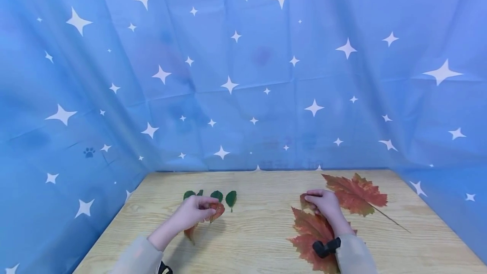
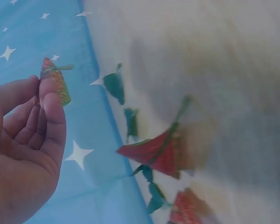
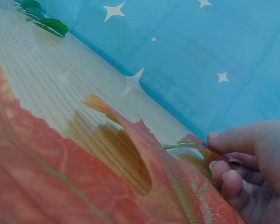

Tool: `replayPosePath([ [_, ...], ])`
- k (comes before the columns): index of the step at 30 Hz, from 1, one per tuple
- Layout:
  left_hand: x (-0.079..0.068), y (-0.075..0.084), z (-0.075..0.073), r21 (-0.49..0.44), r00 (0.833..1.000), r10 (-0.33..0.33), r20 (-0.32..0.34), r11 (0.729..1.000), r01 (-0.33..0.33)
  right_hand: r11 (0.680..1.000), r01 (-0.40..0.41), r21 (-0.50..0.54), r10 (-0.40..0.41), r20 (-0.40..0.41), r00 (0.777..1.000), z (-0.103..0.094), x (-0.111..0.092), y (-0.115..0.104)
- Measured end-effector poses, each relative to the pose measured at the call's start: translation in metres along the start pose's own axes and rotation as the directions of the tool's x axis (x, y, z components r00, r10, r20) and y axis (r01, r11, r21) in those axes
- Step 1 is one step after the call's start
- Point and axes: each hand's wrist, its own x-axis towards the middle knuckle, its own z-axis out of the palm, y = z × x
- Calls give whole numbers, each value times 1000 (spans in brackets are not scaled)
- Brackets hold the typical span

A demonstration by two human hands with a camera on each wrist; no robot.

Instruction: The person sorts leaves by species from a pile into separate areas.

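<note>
My left hand (image 1: 193, 212) pinches a small red-orange leaf (image 1: 217, 212) between thumb and fingertips, above the left part of the table. In the left wrist view that leaf (image 2: 60, 86) stands up from the fingertips, its short stem pointing sideways. Beneath this hand lies another small reddish leaf (image 1: 190, 234), partly hidden. Behind it are several green leaves (image 1: 231, 198) in a row. My right hand (image 1: 327, 207) pinches a small reddish-brown leaf (image 1: 304, 201) near the big red maple leaf (image 1: 310, 231). In the right wrist view its green stem points left from the fingers.
A second large maple leaf (image 1: 354, 194) with a long thin stem lies at the right rear of the wooden table (image 1: 258, 223). The right forearm crosses over the nearer maple leaf. A blue curtain (image 1: 243, 109) with white stars hangs behind the table and along its sides.
</note>
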Motion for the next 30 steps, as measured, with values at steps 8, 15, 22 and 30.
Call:
replayPosePath([
  [8,-4,-15,18,80,999,9,34,997,-12,1000,-10,-17,10,-11,1000,-1,-1,1],
  [15,-5,-20,29,123,998,-28,53,992,21,1000,-2,-3,2,-8,1000,-1,0,2],
  [22,-7,-19,33,222,995,-91,31,972,82,1000,-23,4,23,-15,1000,-1,2,2],
  [30,-7,-22,33,433,998,-49,35,901,29,1000,-19,10,19,-19,1000,-1,0,1],
])
